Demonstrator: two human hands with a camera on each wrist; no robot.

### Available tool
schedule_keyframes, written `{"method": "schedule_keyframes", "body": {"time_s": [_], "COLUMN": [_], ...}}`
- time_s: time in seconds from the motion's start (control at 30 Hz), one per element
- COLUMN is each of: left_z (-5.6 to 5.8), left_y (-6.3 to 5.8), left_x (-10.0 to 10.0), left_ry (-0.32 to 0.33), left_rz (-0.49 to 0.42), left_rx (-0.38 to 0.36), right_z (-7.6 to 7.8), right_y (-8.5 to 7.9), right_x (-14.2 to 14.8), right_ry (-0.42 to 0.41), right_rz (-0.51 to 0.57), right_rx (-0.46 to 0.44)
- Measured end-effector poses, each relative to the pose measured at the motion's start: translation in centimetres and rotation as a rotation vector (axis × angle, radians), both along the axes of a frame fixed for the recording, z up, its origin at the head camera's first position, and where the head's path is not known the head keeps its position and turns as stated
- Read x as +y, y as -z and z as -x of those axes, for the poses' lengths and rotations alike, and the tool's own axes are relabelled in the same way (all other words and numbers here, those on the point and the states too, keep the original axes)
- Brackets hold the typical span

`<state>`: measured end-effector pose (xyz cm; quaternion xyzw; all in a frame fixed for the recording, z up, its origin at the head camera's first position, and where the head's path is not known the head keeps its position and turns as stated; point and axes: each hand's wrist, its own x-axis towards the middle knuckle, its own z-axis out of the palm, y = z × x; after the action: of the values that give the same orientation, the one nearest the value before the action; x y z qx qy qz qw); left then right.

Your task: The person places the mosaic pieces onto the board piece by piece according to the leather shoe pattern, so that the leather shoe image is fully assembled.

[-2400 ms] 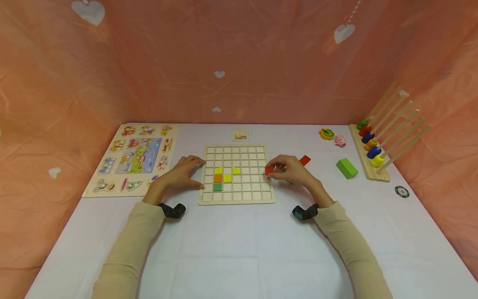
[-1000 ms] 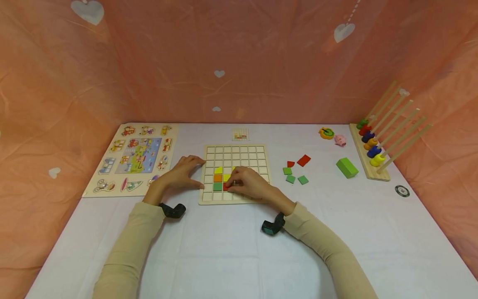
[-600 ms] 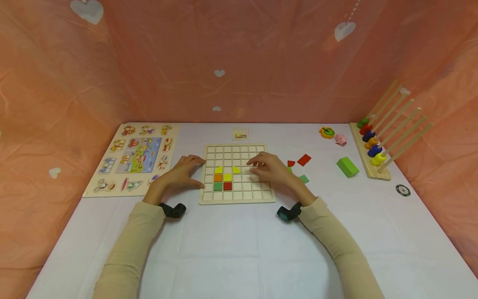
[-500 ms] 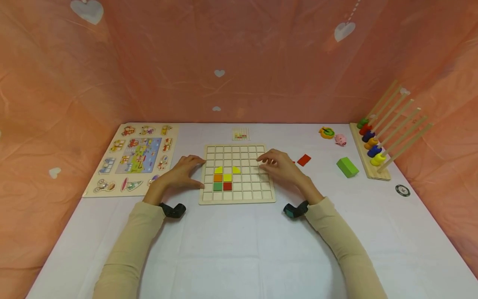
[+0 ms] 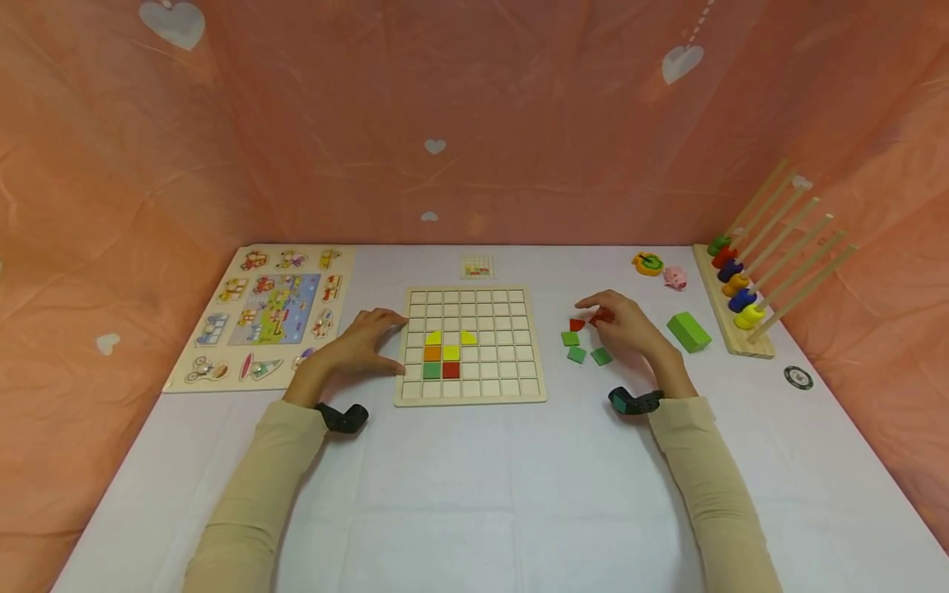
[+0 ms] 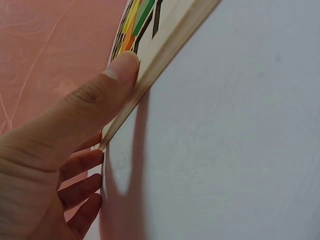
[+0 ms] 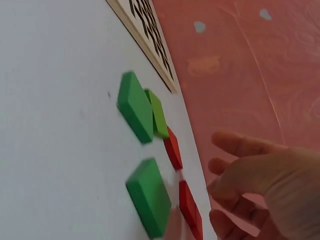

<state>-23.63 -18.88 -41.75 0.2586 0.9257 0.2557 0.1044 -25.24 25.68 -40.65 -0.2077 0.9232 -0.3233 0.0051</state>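
A wooden grid board [image 5: 470, 400] lies in the middle of the table. On it sit an orange tile [image 5: 432, 352], a yellow tile [image 5: 451, 352], a green tile [image 5: 432, 371], a red tile [image 5: 451, 370] and two yellow cut-corner pieces. My left hand [image 5: 363, 342] touches the board's left edge with spread thumb and fingers; the left wrist view shows the thumb on its rim. My right hand [image 5: 626, 323] hovers over red tiles [image 7: 187, 202], partly hiding them in the head view, and grips nothing. Nearby lie a rounded red piece [image 5: 577, 325] and loose green tiles [image 5: 601, 356].
A small pattern card [image 5: 478, 266] lies behind the board. To the left is a picture puzzle [image 5: 222, 362]. On the right are a green block [image 5: 689, 332], a pig figure [image 5: 675, 278], an orange-green toy [image 5: 648, 263], a peg stand [image 5: 752, 350] and a round chip [image 5: 798, 378].
My right hand carried a red tile onto the board beside the green one, let it go, then moved right to the loose red tiles. My left hand stayed at the board's edge.
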Motion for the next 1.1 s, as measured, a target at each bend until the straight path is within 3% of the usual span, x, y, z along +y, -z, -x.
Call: {"method": "schedule_keyframes", "body": {"time_s": [0.2,0.33,0.7,0.8,1.1], "left_z": [0.1,0.1,0.0,0.0,0.0], "left_y": [0.2,0.3,0.1,0.1,0.1], "left_x": [-0.1,-0.2,-0.2,-0.2,-0.1], "left_ry": [0.010,0.014,0.009,0.007,0.011], "left_rz": [-0.008,-0.009,-0.018,-0.018,-0.017], "left_rx": [0.004,0.004,0.002,0.004,0.007], "right_z": [0.1,0.2,0.0,0.0,-0.9], "right_y": [0.6,0.9,1.1,0.8,0.3], "right_x": [1.4,1.7,1.0,-0.3,-5.6], "right_ry": [-0.032,-0.040,0.055,0.024,-0.197], "right_rz": [-0.066,-0.090,-0.057,-0.014,0.062], "right_rx": [-0.050,-0.030,-0.036,-0.015,0.050]}}
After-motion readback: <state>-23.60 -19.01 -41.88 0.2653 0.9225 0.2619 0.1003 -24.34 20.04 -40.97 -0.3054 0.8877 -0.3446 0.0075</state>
